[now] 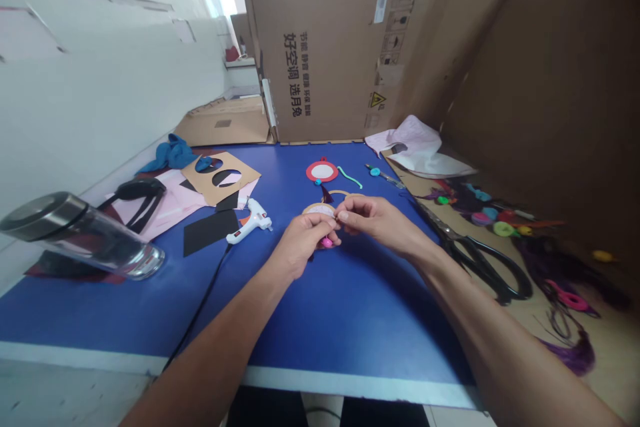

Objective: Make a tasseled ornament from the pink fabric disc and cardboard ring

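Note:
My left hand [306, 238] is closed on a small round ornament [319, 209] with a tan rim and a pale centre. A bright pink bead [327, 242] hangs below its fingertips. Close beside it, the thumb and forefinger of my right hand [375, 217] pinch together at the ornament's edge; what they grip is too small to make out. Just beyond the hands lies a tan ring [340, 193], partly covered by my right hand. Farther back is a red-rimmed disc [310, 171] with a white centre, a blue bead [318, 182] and a dark tassel [327, 195].
A white glue gun [251, 221] lies left, near black card [210, 233] and a clear bottle [115, 247]. A green strip [350, 177] and a small tool [390, 177] lie behind. Black-handled scissors [480, 260] and beads sit right. A large carton [340, 47] stands behind.

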Motion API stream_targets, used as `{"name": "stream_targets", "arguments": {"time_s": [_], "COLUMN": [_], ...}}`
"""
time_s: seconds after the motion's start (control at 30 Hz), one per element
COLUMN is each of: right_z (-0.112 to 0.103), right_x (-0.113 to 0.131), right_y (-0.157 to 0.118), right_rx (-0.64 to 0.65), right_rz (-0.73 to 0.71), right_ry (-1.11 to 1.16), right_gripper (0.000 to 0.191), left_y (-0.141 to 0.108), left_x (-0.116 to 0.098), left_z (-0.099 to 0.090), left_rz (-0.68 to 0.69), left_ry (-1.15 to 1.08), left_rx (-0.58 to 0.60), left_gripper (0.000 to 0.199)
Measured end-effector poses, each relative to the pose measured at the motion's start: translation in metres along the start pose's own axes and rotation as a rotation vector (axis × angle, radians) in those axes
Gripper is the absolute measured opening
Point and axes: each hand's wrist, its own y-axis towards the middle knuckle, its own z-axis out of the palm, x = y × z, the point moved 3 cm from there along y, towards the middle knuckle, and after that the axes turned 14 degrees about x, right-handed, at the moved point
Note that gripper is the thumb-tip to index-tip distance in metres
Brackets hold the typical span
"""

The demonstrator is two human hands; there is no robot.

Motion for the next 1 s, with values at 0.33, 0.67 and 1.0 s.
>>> {"name": "stream_targets", "arguments": {"time_s": [0.33,0.67,1.0], "right_z": [0.000,0.006,0.005], "right_x": [0.000,-0.005,-0.004], "right_y": [0.001,0.005,0.004], "right_rx": [-0.073,-0.178,-0.152], "right_rz": [-0.007,-0.001,0.016], "right_ry": [-0.175,-0.220,-0.068], "right_gripper": [0.042,0.031,0.038], "left_y": [0.000,-0.007,-0.005], "left_x": [-0.001,-0.011,-0.010], "left_z": [0.001,0.006,0.002], "left_rz": [0.061,0.258,0.197], "left_ry": [0.115,0.483,0.376], "left_rx": [-0.007,-0.195,-0.221], "left_gripper": [0.021,0.009,0.011]}}
